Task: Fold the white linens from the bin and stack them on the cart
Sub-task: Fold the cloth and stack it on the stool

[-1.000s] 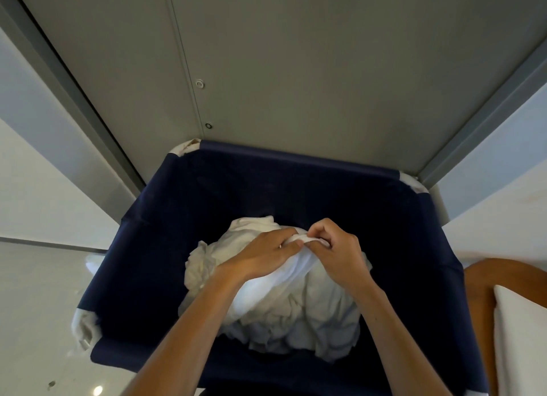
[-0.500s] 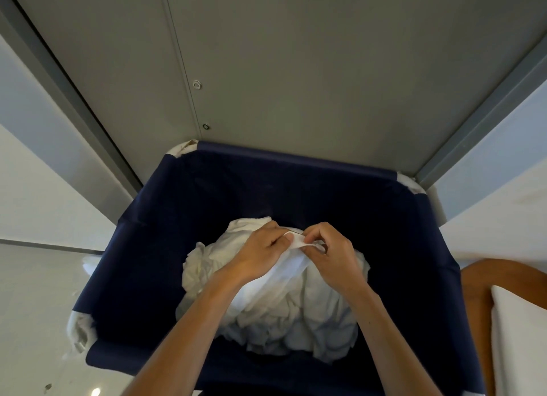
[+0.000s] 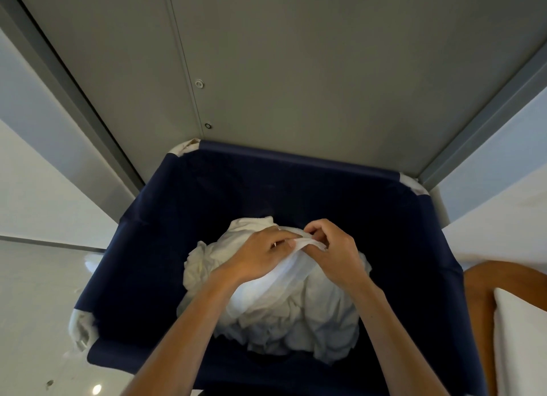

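A crumpled heap of white linens [image 3: 275, 315] lies inside a dark navy fabric bin [image 3: 165, 218]. Both my hands are over the top of the heap. My left hand [image 3: 260, 253] pinches a white linen edge [image 3: 302, 243] between thumb and fingers. My right hand [image 3: 331, 250] grips the same edge just to the right, fingers curled over it. The cloth is drawn up from the pile into a taut ridge running down toward my left forearm. The lower part of the heap is hidden behind my arms.
A grey panelled wall [image 3: 296, 70] rises directly behind the bin. Pale glossy floor [image 3: 35, 307] lies to the left. At the right edge stands a brown wooden surface [image 3: 479, 307] bearing folded white cloth [image 3: 524, 342].
My hands have stayed on the linen edge at the top of the heap, shifting their pinch slightly along it; the cloth ridge below is pulled a little tauter.
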`<state>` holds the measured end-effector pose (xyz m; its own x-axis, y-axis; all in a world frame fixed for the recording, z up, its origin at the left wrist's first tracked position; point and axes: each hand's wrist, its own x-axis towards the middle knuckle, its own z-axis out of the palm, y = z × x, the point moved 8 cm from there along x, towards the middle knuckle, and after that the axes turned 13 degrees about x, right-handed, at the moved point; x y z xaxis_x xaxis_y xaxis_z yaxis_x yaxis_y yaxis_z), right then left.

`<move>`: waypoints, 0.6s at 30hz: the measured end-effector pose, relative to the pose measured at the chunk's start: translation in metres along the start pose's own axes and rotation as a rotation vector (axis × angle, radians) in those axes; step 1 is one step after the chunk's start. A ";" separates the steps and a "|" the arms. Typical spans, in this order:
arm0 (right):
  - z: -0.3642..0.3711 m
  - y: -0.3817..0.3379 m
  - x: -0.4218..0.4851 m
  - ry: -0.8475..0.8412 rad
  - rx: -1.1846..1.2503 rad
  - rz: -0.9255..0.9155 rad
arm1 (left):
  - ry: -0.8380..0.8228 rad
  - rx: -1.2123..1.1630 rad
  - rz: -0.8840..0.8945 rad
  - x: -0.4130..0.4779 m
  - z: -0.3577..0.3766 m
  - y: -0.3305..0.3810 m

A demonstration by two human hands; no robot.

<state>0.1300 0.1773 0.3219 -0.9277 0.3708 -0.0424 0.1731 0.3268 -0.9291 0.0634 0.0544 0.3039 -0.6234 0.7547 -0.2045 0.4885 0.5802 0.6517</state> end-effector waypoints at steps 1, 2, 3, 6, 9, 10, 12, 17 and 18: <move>0.000 0.000 0.002 -0.012 -0.052 -0.006 | -0.007 0.020 0.006 0.000 0.001 -0.002; 0.000 0.000 0.003 -0.027 -0.103 -0.016 | -0.012 0.051 -0.001 -0.001 0.002 -0.004; 0.001 -0.001 0.004 -0.042 -0.135 -0.023 | -0.015 0.100 -0.015 -0.001 0.004 -0.006; -0.002 -0.007 0.005 -0.061 -0.158 -0.036 | -0.001 0.215 -0.016 -0.001 0.013 -0.012; -0.010 -0.016 0.005 -0.038 -0.168 -0.081 | 0.011 0.223 -0.025 -0.002 0.021 -0.015; -0.011 -0.018 0.004 -0.036 -0.170 -0.090 | 0.028 0.223 -0.024 -0.002 0.023 -0.014; -0.011 -0.022 0.004 -0.028 -0.168 -0.097 | 0.076 0.232 -0.022 -0.002 0.024 -0.010; -0.014 -0.026 0.002 0.000 -0.147 -0.085 | 0.147 0.261 -0.014 0.003 0.020 -0.003; -0.016 -0.026 0.001 0.004 -0.139 -0.081 | 0.162 0.261 -0.001 0.003 0.018 -0.001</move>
<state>0.1295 0.1826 0.3522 -0.9393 0.3415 0.0325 0.1419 0.4732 -0.8695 0.0722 0.0616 0.2890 -0.7030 0.7075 -0.0719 0.6152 0.6557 0.4377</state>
